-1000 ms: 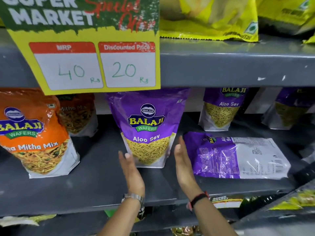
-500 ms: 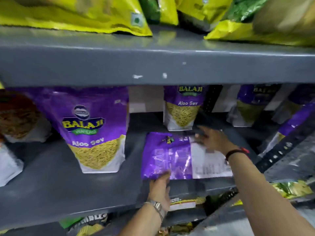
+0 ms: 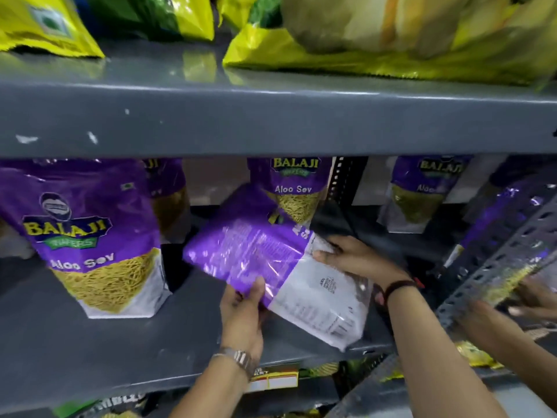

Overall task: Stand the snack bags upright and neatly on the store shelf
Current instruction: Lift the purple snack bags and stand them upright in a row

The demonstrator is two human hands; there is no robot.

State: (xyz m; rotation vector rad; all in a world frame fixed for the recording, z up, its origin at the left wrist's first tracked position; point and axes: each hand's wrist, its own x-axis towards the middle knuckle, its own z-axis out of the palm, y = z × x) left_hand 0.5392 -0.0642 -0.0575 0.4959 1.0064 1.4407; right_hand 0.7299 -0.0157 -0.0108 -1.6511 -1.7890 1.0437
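Observation:
A purple and white Aloo Sev bag (image 3: 271,267) is tilted, back side up, its purple end raised off the grey shelf (image 3: 90,351). My left hand (image 3: 244,315) grips its near edge from below. My right hand (image 3: 352,257) holds its far edge, fingers on the white part. Another purple Aloo Sev bag (image 3: 93,236) stands upright at the left front. Two more upright purple bags (image 3: 297,188) (image 3: 422,191) stand at the back.
The upper shelf edge (image 3: 271,122) hangs low over the bags, with yellow bags (image 3: 391,40) on top. A perforated metal upright (image 3: 497,267) crosses at the right. Another person's hands (image 3: 512,309) work beyond it. A price label (image 3: 274,378) hangs below the shelf edge.
Both hands left the upright bag and took hold of the bag that lay flat. It is now lifted and tilted, purple end up. The view shifted right.

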